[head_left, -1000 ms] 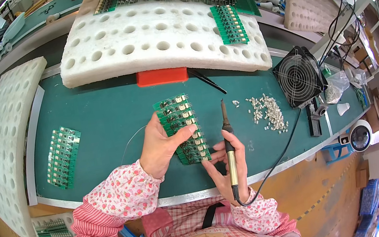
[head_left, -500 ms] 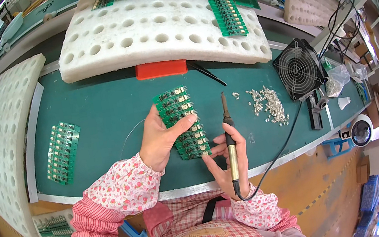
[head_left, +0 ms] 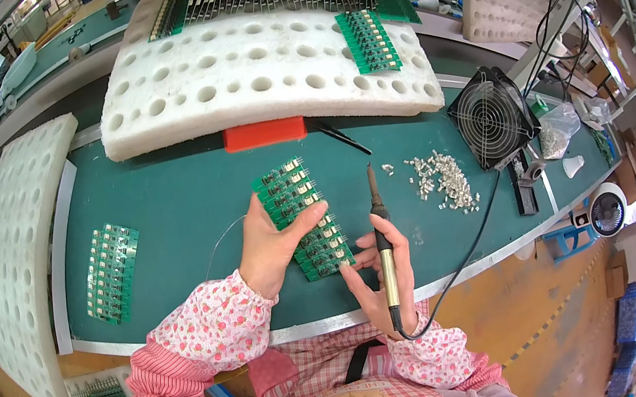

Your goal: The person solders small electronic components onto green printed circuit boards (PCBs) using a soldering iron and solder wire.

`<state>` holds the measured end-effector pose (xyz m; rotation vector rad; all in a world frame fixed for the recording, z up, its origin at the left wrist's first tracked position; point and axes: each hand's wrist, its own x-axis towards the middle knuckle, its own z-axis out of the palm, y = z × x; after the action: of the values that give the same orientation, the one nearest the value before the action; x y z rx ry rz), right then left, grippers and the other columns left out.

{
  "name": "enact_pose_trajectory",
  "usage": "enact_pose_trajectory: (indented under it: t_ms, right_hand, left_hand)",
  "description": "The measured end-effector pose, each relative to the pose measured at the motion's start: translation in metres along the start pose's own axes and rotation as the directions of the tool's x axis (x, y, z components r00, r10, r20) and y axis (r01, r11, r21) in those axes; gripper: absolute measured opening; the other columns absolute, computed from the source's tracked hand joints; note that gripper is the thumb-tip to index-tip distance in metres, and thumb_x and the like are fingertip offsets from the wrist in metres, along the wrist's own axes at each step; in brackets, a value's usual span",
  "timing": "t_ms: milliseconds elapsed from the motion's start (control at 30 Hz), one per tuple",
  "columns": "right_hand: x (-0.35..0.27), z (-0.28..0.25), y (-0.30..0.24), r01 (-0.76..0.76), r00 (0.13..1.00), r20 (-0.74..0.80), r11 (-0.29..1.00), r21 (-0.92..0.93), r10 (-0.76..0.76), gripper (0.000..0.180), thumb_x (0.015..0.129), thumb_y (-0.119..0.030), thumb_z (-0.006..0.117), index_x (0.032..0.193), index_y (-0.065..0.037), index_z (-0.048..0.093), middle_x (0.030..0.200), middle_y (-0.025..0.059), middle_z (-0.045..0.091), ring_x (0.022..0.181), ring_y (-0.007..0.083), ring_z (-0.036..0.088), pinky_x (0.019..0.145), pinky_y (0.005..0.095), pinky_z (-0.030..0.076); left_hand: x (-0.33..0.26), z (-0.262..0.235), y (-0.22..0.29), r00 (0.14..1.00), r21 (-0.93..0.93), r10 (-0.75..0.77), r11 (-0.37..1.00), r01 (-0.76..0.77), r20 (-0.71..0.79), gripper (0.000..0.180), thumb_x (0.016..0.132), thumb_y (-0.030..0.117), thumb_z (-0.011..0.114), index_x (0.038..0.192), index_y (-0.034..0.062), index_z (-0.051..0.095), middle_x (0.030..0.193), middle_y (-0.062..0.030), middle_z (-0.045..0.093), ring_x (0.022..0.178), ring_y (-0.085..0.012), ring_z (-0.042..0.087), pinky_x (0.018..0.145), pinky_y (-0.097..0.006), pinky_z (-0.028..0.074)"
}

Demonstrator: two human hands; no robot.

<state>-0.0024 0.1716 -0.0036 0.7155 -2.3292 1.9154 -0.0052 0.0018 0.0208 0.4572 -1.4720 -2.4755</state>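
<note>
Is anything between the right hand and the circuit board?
Nothing visible: the right hand seems to touch the board at its lower right corner, with the soldering iron held beside it. The left hand grips the left side.

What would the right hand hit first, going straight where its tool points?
The soldering iron in the right hand would probably meet the black tweezers first, at their near end, though it might pass above; its height is unclear.
</note>
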Motion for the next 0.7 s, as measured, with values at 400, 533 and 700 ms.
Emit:
enact_pose_trajectory:
  t_ms: [400,533,700]
  right_hand:
    - [-0.002,0.001,0.002,-0.023,0.994,-0.101,0.997,0.072,0.030,0.070,0.074,0.009,0.070,0.135,-0.002,0.036,0.103,0.0116,0.049,0.078,0.0147,0.062,0.069,0.0260,0.053]
    - [0.001,0.000,0.005,-0.001,0.993,-0.120,0.998,0.061,0.009,0.070,0.074,0.009,0.070,0.134,-0.002,0.037,0.103,0.0119,0.048,0.077,0.0153,0.062,0.069,0.0259,0.053]
    - [0.001,0.000,0.003,-0.013,0.991,-0.130,0.995,0.099,0.026,0.071,0.073,0.010,0.070,0.135,-0.004,0.038,0.103,0.0112,0.048,0.076,0.0140,0.062,0.069,0.0251,0.052]
  left_hand:
    - [-0.010,0.004,-0.009,0.992,-0.003,-0.029,1.000,0.029,0.127,0.051,0.077,-0.004,0.071,0.120,0.0024,0.044,0.105,-0.0050,0.058,0.096,-0.0149,0.059,0.084,-0.031,0.050]
    - [-0.011,0.009,-0.009,0.993,0.040,0.013,0.999,-0.018,0.116,0.048,0.077,-0.005,0.070,0.118,0.0017,0.045,0.103,-0.0047,0.058,0.096,-0.0145,0.059,0.083,-0.030,0.050]
    - [-0.016,0.008,-0.010,0.996,0.043,-0.056,0.998,0.052,0.074,0.045,0.077,-0.005,0.070,0.115,0.0008,0.047,0.104,-0.0072,0.060,0.093,-0.0147,0.060,0.082,-0.029,0.051]
